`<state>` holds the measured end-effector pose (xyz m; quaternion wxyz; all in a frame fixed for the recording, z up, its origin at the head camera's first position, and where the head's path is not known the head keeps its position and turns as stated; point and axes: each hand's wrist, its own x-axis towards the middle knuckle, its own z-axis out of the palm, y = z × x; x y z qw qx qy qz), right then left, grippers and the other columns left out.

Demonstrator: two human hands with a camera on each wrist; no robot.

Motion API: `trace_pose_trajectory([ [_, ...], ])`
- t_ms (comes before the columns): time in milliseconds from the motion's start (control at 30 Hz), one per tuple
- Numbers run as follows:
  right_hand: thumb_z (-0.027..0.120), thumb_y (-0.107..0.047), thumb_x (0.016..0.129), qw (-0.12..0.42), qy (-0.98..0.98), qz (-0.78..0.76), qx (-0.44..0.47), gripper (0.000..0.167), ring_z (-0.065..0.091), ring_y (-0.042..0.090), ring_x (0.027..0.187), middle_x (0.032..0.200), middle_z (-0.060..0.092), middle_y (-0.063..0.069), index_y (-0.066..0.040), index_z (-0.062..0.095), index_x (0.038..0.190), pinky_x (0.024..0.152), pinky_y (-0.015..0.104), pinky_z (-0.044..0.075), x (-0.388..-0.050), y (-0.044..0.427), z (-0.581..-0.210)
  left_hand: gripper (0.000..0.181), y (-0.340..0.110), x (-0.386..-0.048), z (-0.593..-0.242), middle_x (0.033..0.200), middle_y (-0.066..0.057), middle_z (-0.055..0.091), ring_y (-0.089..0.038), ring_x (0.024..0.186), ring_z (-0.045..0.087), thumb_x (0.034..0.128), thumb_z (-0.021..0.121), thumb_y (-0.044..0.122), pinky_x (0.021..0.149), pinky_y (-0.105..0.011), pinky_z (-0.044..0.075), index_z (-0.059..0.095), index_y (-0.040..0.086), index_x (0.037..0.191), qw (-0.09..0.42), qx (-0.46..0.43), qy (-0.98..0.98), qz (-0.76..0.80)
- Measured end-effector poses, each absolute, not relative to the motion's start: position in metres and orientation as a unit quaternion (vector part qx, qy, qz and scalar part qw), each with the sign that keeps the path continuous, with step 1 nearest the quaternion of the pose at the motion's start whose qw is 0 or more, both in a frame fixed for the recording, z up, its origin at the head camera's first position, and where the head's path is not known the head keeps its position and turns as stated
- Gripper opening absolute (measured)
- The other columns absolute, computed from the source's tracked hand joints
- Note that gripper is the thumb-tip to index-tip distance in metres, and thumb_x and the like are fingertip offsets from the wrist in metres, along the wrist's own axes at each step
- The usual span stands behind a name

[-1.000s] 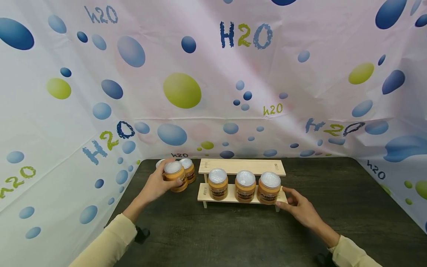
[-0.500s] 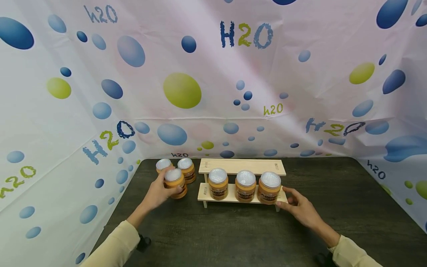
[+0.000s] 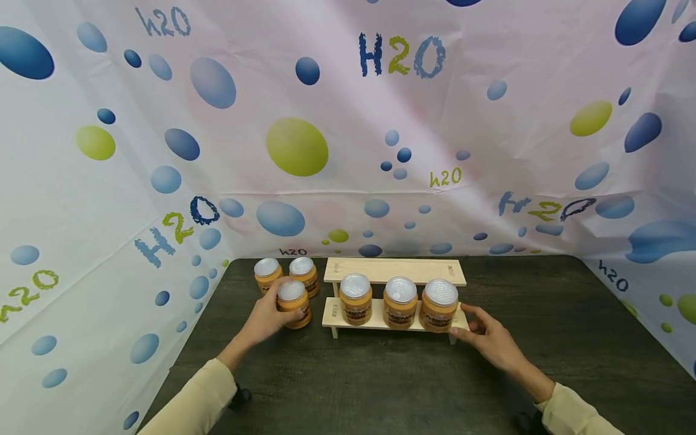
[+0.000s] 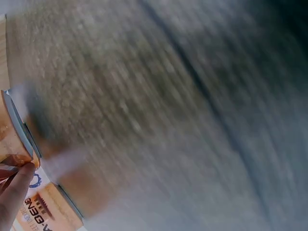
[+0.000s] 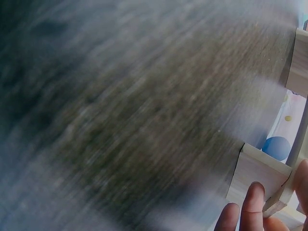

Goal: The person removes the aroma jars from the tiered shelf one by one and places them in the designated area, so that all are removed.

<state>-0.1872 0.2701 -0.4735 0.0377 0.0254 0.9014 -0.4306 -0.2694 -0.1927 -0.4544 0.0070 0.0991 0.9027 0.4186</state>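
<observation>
One orange jar with a silvery lid [image 3: 295, 308] is gripped lid-up by the left hand [image 3: 267, 317], thumb on its near side and fingers around its far left; whether its base touches the dark wood-grain table [image 3: 326, 386] I cannot tell. It is in front of two similar jars, the left rear jar [image 3: 265, 281] and the right rear jar [image 3: 306, 280], which stand upright side by side near the back edge. To the right is a two-tier pale wooden stand [image 3: 394, 272], its raised upper shelf behind its lower shelf [image 3: 333, 313]. On that lower shelf three more jars stand upright in a row: a left shelf jar [image 3: 356, 305], a middle shelf jar [image 3: 400, 308] and a right shelf jar [image 3: 438, 311], the last two closer together. The right hand [image 3: 492, 339] grips the right end of the lower shelf, just beside the right shelf jar, with the thumb at the front and the fingers behind; the right wrist view shows fingertips by a wooden leg [image 5: 260, 175]. Both arms wear cream sleeves [image 3: 196, 402], and behind everything hangs a white sheet [image 3: 348, 157] printed with blue and green ovals and H2O lettering
</observation>
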Motion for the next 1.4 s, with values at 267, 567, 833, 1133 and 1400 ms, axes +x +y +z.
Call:
trace_pose_trajectory([
  [267, 0.070, -0.042, 0.094, 0.037, 0.901, -0.432, 0.024, 0.076, 0.054, 0.020, 0.085, 0.108, 0.061, 0.014, -0.006, 0.038, 0.153, 0.064, 0.033, 0.041, -0.1875, 0.2708, -0.4742, 0.079, -0.1876, -0.2704, -0.4565, 0.136, -0.025, 0.056, -0.042, 0.117, 0.061, 0.0858, 0.081, 0.021, 0.088, -0.054, 0.054, 0.035, 0.021, 0.151, 0.014, 0.101, 0.906, 0.410],
  [567, 0.069, -0.042, 0.094, 0.034, 0.901, -0.431, 0.021, 0.076, 0.054, 0.019, 0.085, 0.107, 0.062, 0.014, -0.006, 0.038, 0.153, 0.064, 0.033, 0.042, -0.1876, 0.2708, -0.4738, 0.079, -0.1856, -0.2716, -0.4589, 0.135, -0.025, 0.057, -0.042, 0.116, 0.062, 0.0847, 0.081, 0.019, 0.086, -0.054, 0.054, 0.036, 0.018, 0.149, 0.010, 0.107, 0.910, 0.401],
  [833, 0.070, -0.041, 0.094, 0.033, 0.901, -0.432, 0.022, 0.076, 0.053, 0.018, 0.082, 0.103, 0.063, 0.012, -0.005, 0.038, 0.153, 0.062, 0.032, 0.041, -0.1875, 0.2701, -0.4739, 0.078, -0.1847, -0.2691, -0.4601, 0.135, -0.026, 0.056, -0.043, 0.117, 0.061, 0.0851, 0.081, 0.014, 0.088, -0.056, 0.054, 0.035, 0.017, 0.148, 0.008, 0.117, 0.907, 0.405],
  [1133, 0.070, -0.042, 0.094, 0.035, 0.901, -0.431, 0.022, 0.076, 0.052, 0.019, 0.081, 0.103, 0.062, 0.012, -0.005, 0.038, 0.153, 0.063, 0.032, 0.040, -0.1878, 0.2698, -0.4738, 0.076, -0.1843, -0.2661, -0.4617, 0.135, -0.028, 0.053, -0.043, 0.117, 0.060, 0.0845, 0.081, 0.011, 0.088, -0.056, 0.054, 0.035, 0.015, 0.146, 0.009, 0.124, 0.901, 0.415],
  [1400, 0.070, -0.042, 0.094, 0.036, 0.902, -0.429, 0.025, 0.077, 0.052, 0.018, 0.081, 0.102, 0.063, 0.012, -0.005, 0.038, 0.153, 0.063, 0.032, 0.040, -0.1874, 0.2696, -0.4736, 0.075, -0.1825, -0.2633, -0.4614, 0.134, -0.028, 0.054, -0.043, 0.116, 0.061, 0.0846, 0.080, 0.009, 0.089, -0.055, 0.054, 0.035, 0.015, 0.145, 0.003, 0.132, 0.899, 0.417],
])
